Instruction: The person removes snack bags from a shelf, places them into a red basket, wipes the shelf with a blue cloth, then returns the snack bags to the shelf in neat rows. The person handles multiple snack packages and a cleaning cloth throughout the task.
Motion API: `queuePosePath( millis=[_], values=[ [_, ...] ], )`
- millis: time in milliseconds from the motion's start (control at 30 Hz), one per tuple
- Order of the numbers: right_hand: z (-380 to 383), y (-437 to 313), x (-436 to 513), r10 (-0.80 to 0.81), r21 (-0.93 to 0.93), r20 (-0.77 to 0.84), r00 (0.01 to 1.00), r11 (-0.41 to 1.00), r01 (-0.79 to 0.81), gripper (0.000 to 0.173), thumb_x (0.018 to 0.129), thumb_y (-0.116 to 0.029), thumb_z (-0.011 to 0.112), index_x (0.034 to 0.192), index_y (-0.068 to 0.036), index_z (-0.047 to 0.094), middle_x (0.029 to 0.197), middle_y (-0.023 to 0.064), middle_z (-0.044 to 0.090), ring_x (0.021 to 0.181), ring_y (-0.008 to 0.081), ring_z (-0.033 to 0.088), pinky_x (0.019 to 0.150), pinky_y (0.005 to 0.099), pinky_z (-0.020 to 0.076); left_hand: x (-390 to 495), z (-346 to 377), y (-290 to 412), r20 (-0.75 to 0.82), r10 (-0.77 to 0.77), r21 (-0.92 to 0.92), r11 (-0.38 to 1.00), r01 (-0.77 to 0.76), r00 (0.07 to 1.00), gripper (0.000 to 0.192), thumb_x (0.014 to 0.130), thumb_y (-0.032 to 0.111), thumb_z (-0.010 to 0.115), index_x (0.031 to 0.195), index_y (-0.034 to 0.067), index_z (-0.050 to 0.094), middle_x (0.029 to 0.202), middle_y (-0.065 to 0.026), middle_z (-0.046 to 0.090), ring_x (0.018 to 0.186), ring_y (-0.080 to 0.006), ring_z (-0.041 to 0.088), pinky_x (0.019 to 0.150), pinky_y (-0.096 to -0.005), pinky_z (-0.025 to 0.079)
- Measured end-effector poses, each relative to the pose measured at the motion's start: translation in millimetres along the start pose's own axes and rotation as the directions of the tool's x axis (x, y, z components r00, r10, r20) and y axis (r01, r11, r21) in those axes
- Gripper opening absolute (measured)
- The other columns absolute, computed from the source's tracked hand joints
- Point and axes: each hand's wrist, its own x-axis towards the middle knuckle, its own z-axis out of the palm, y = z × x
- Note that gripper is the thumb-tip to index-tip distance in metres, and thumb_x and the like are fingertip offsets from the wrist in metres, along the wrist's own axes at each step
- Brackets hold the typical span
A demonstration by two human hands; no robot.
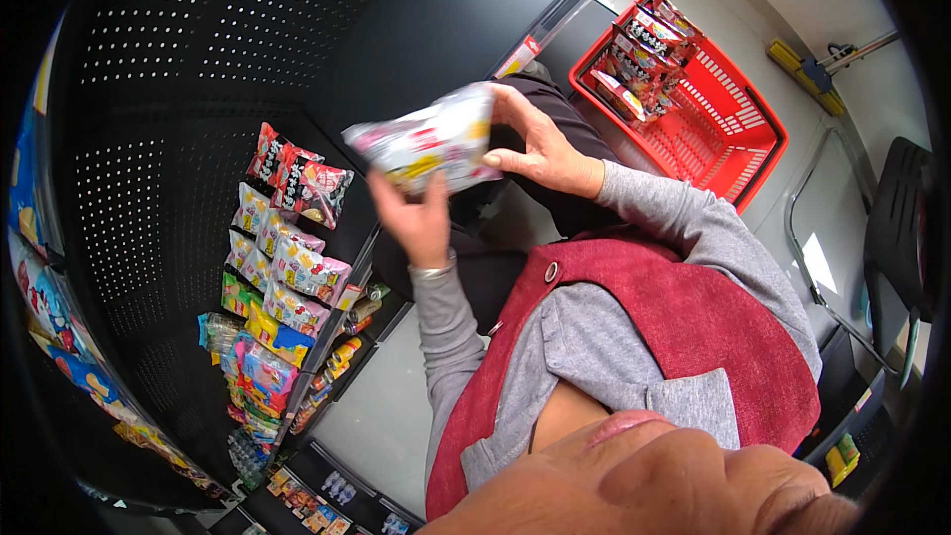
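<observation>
A white snack bag [435, 137] with pink, red and yellow print is held between both hands, slightly blurred, above my bent legs. My left hand [416, 219] grips its lower left edge, with the thumb on the near face. At the bag's right end, my right hand [546, 145] pinches it between thumb and fingers. On the black shelf to the left, similar white and pink bags [304, 267] stand in rows, beside red and black snack bags [312, 186]. A red shopping basket [713, 141] at the upper right contains several red and black bags [643, 52].
Green, yellow and pink packets [271, 342] fill the shelf farther down. The black shelf edge [561, 11] runs close to my knees. Cans [334, 368] stand on a lower shelf. A black chair [895, 238] and a yellow mop head [806, 78] are at the right.
</observation>
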Motion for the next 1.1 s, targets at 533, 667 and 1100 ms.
queuePosePath(
  millis=[533, 667, 1100],
  values=[
    [-231.1, 87.5, -48.7, -0.128, -0.441, -0.71, 0.693, 0.847, -0.296, 0.045, 0.087, -0.019, 0.086, 0.122, 0.0, 0.064, 0.108, 0.0099, 0.074, 0.097, 0.0181, 0.07, 0.088, 0.0336, 0.0565, -4.5, 19.3, -77.5, 0.05, -0.064, 0.276, 0.96, 0.048, 0.997, 0.052, 0.096, 0.006, 0.07, 0.144, -0.001, 0.05, 0.126, -0.0152, 0.066, 0.11, -0.0251, 0.067, 0.1, -0.0386, 0.052],
    [-237.5, 115.6, -63.8, -0.126, -0.473, -0.759, 0.639, 0.78, -0.408, 0.059, 0.084, -0.021, 0.088, 0.132, -0.002, 0.06, 0.123, 0.0119, 0.071, 0.114, 0.0226, 0.068, 0.101, 0.0351, 0.0525, -10.5, 15.4, -98.0, 0.018, -0.109, 0.295, 0.95, 0.099, 0.994, 0.052, 0.094, 0.002, 0.069, 0.143, -0.001, 0.051, 0.124, -0.0151, 0.067, 0.107, -0.0243, 0.068, 0.097, -0.0377, 0.054],
    [-231.5, 115.0, -54.7, -0.229, -0.715, -0.625, 0.746, 0.552, -0.429, 0.049, 0.084, -0.015, 0.081, 0.13, -0.01, 0.064, 0.119, 0.0126, 0.071, 0.112, 0.0315, 0.069, 0.099, 0.0412, 0.0535, -10.1, 12.5, -94.5, -0.048, -0.044, 0.315, 0.947, 0.057, 0.998, 0.05, 0.092, -0.002, 0.068, 0.14, -0.002, 0.054, 0.125, -0.0159, 0.066, 0.104, -0.0237, 0.069, 0.094, -0.0365, 0.056]
  ],
)
